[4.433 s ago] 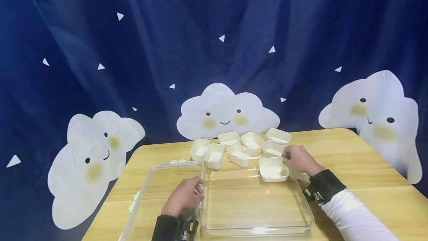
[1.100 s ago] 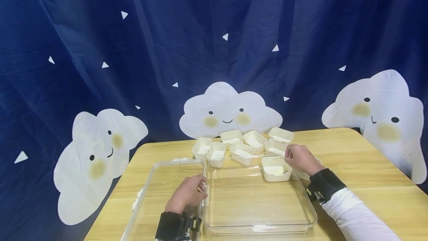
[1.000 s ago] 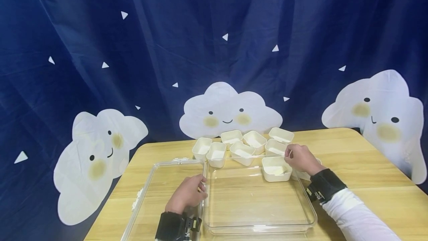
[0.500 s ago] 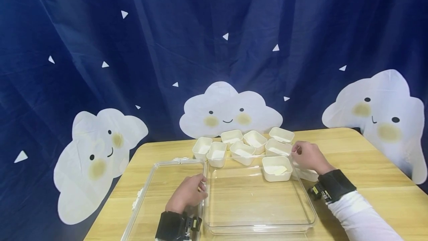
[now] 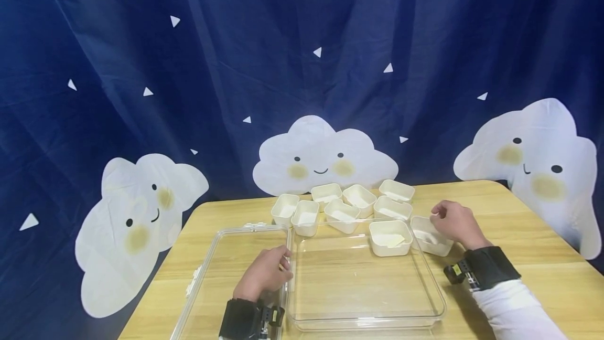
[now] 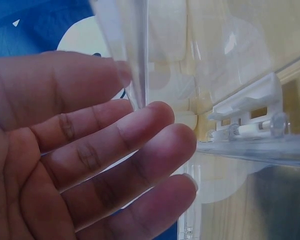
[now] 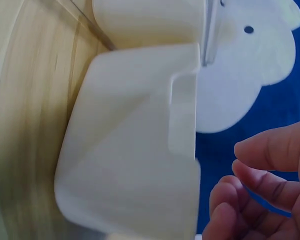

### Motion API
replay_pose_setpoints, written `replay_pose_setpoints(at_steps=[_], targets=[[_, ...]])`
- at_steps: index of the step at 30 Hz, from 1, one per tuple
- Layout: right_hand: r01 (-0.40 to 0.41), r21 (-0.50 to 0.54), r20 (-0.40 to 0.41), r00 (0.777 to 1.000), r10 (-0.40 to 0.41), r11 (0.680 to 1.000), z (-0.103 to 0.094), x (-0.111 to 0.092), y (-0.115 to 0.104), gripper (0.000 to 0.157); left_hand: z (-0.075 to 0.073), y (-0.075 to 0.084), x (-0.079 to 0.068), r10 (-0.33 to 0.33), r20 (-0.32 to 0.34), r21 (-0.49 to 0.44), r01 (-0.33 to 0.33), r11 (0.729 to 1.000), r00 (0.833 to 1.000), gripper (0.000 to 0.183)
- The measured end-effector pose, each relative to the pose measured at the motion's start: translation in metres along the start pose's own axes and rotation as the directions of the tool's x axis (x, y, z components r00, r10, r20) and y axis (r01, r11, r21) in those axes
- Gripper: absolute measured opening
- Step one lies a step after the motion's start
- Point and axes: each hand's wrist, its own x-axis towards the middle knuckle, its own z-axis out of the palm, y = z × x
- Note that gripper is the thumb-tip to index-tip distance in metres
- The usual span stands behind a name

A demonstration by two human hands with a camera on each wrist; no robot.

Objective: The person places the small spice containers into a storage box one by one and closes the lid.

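My left hand (image 5: 265, 273) grips the shared edge of the clear plastic box (image 5: 365, 324) and its lid (image 5: 222, 232); in the left wrist view the clear wall runs between the thumb (image 6: 65, 82) and the fingers. My right hand (image 5: 459, 221), fingers loosely bent with nothing visible between them, is over the right rim of a white bin (image 5: 436, 247) standing just outside the box's right wall. In the right wrist view a shallow notch shows in this bin's rim, and the fingertips (image 7: 242, 150) are apart from it. Another white bin (image 5: 389, 251), holding a pale yellow piece (image 5: 398, 241), overlaps the box's far right corner.
Several more white bins (image 5: 305, 219) stand along the back of the wooden table (image 5: 514, 235), close to the box's far wall. The lid lies opened out to the left, with white latches (image 5: 194, 280). Behind the table hangs a dark blue curtain (image 5: 302, 41) with clouds.
My right hand has moved right, away from the bin with the yellow piece, to the bin beside the box. The yellow piece is now more plainly visible. My left hand has stayed put.
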Motion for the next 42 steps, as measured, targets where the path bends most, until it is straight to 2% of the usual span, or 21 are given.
replay_pose_setpoints(at_steps=[7,14,17,23,32,39,42], targets=[[-0.128,0.051,0.0,0.992,0.129,0.99,-0.002,-0.014,0.011,0.033,0.0,0.0,0.0,0.004,-0.001,0.008,-0.004,1.0,1.0,0.038],[-0.196,0.089,-0.001,0.98,0.197,0.976,-0.005,-0.021,0.021,0.04,0.001,0.0,-0.001,-0.001,-0.008,-0.005,0.001,1.0,1.0,0.038],[-0.211,0.097,0.017,0.977,0.21,0.973,-0.006,-0.022,0.024,0.043,0.002,0.0,0.0,-0.002,-0.007,-0.017,0.002,1.0,1.0,0.038],[-0.262,0.105,0.114,0.961,0.25,0.959,-0.007,-0.023,0.027,0.048,0.002,-0.002,0.001,0.016,-0.015,-0.003,-0.016,1.0,1.0,0.038],[-0.3,0.13,0.151,0.948,0.28,0.945,-0.005,-0.026,0.028,0.041,0.002,-0.005,0.0,0.048,-0.021,0.006,-0.048,0.999,0.999,0.037],[-0.253,0.097,0.116,0.964,0.241,0.963,-0.005,-0.025,0.029,0.038,0.002,-0.005,0.0,0.044,-0.026,-0.019,-0.044,0.999,0.999,0.038],[-0.259,0.114,0.124,0.962,0.245,0.959,-0.002,-0.027,0.032,0.038,0.003,-0.006,-0.002,0.042,-0.017,-0.041,-0.043,0.998,0.999,0.039]])
